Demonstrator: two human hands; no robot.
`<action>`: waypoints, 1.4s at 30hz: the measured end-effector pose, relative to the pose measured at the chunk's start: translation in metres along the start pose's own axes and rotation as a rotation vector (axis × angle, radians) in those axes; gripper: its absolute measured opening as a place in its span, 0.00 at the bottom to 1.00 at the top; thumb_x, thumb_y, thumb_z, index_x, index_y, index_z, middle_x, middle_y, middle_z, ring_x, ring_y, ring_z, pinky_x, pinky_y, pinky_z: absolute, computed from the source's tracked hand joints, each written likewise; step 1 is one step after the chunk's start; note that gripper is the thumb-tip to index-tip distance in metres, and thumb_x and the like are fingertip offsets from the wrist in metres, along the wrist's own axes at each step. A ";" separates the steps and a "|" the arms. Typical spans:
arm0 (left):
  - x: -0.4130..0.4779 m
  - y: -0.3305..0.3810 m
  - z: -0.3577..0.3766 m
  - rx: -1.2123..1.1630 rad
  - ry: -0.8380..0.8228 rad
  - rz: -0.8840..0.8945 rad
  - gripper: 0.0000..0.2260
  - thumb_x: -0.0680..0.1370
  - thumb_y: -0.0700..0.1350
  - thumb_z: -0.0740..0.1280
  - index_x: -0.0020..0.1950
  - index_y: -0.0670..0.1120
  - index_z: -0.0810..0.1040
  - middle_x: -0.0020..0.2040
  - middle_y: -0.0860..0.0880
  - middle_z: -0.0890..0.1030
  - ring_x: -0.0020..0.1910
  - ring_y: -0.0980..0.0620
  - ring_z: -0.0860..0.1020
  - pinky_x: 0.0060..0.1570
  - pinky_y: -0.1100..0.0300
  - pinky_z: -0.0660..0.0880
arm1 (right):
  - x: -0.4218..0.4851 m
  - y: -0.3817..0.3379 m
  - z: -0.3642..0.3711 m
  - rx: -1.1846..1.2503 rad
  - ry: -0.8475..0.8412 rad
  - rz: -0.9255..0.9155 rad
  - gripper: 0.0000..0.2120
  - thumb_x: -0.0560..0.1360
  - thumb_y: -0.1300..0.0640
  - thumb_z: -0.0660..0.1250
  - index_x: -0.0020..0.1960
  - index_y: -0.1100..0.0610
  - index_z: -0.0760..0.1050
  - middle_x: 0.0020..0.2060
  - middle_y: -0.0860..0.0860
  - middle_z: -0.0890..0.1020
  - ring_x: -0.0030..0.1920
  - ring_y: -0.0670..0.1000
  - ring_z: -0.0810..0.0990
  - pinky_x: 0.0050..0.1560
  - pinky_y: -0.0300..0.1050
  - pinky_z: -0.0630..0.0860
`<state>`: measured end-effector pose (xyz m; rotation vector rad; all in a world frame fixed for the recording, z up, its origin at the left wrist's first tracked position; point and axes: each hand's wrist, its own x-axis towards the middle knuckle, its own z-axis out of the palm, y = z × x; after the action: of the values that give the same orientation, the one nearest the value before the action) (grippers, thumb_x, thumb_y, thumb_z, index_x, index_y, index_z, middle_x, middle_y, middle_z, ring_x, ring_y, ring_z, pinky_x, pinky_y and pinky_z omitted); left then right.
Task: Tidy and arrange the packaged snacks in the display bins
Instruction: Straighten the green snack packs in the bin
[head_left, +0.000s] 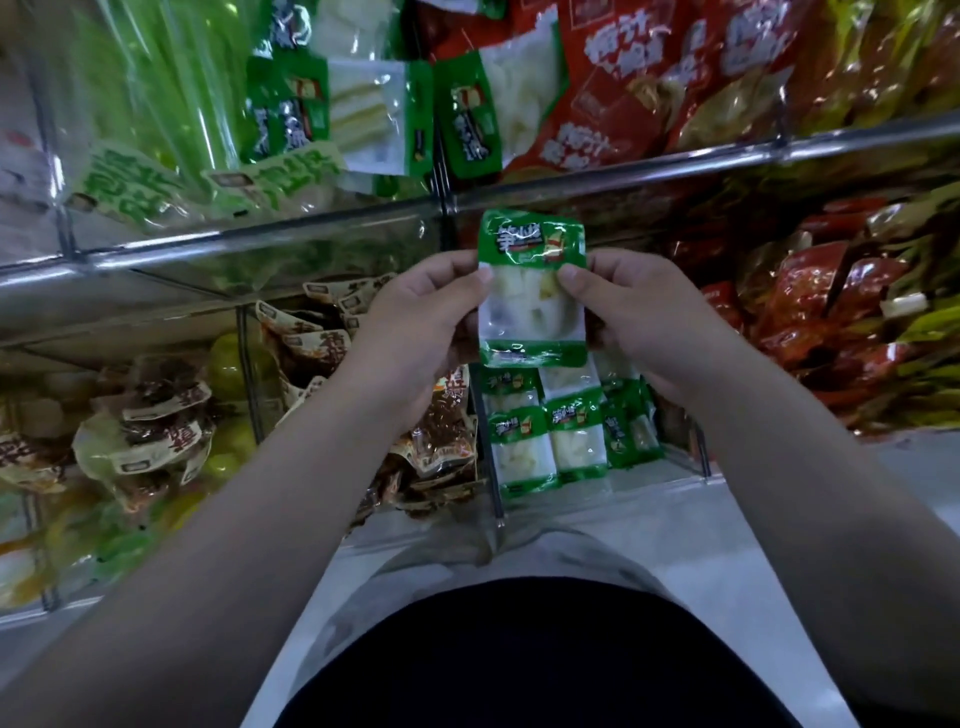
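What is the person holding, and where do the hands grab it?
A green-and-clear snack packet, held upright. The left hand pinches its left edge, the right hand its right edge.

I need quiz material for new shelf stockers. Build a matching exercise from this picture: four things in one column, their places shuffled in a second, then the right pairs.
Things
1. held green packet
2. brown packets
3. dark red packets
4. row of green packets

Places
a. lower shelf, right of the hands
b. lower bin, directly beneath the hands
c. pinched by its side edges between left hand and right hand
d. lower bin, just left of the green row

Pairs: 1-c, 2-d, 3-a, 4-b
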<state>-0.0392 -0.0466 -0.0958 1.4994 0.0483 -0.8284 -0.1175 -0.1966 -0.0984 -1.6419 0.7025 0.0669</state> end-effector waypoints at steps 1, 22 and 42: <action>0.002 -0.006 0.001 0.017 0.008 -0.010 0.06 0.79 0.39 0.65 0.45 0.48 0.80 0.40 0.47 0.82 0.38 0.52 0.80 0.36 0.60 0.80 | -0.001 0.004 0.000 -0.006 0.001 0.007 0.23 0.75 0.44 0.67 0.49 0.66 0.76 0.50 0.70 0.78 0.44 0.63 0.79 0.60 0.70 0.72; 0.022 -0.075 0.009 0.186 -0.017 -0.329 0.13 0.81 0.39 0.60 0.65 0.41 0.75 0.54 0.43 0.84 0.51 0.50 0.82 0.57 0.53 0.79 | 0.014 0.094 -0.001 -0.118 -0.035 0.267 0.17 0.80 0.55 0.64 0.52 0.72 0.70 0.41 0.64 0.74 0.43 0.53 0.73 0.44 0.49 0.80; 0.022 -0.140 0.017 0.311 -0.140 -0.602 0.12 0.83 0.54 0.56 0.43 0.51 0.69 0.45 0.48 0.71 0.49 0.49 0.70 0.58 0.53 0.69 | 0.000 0.141 0.019 -0.223 -0.065 0.423 0.22 0.81 0.54 0.62 0.68 0.70 0.68 0.66 0.66 0.73 0.64 0.62 0.73 0.63 0.55 0.71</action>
<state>-0.1020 -0.0521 -0.2244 1.7393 0.2886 -1.4749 -0.1778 -0.1832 -0.2266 -1.6673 1.0108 0.5154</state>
